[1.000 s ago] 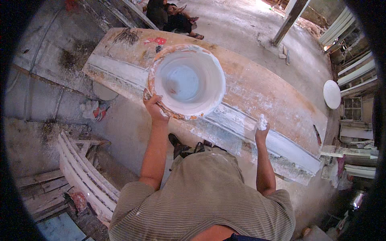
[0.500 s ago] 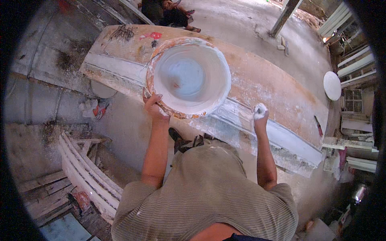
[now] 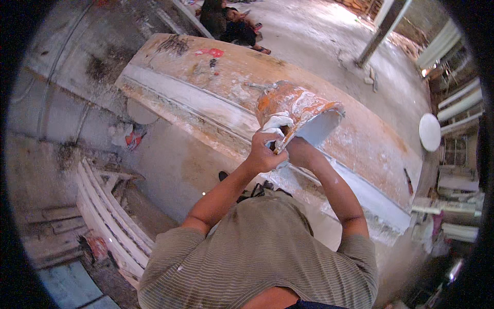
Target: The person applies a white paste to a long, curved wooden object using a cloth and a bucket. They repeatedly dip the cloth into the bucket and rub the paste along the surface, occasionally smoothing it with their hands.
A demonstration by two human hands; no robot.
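Note:
An orange bucket (image 3: 290,100), smeared with white plaster-like material, is tipped on its side above the bench, its mouth towards the right and me. My left hand (image 3: 266,152) is closed on the near edge of its rim. White stuff (image 3: 278,121) clings between that hand and the bucket's wall; whether it is a lump or a coating, I cannot tell. My right hand (image 3: 301,152) reaches in at the bucket's mouth, its fingers hidden behind the rim and my left hand. Part of the pale inner wall shows.
Under the bucket lies a long curved workbench (image 3: 360,134) with a white moulded strip (image 3: 206,100) along it. A red scrap (image 3: 210,52) and a thin tool (image 3: 408,181) rest on it. Curved white pieces (image 3: 110,216) stand at lower left. A person (image 3: 239,28) sits beyond the bench.
The bucket has tipped from mouth-up onto its side and shifted right. My left hand moved right with it. My right hand, white-coated before, has come left to the bucket's mouth.

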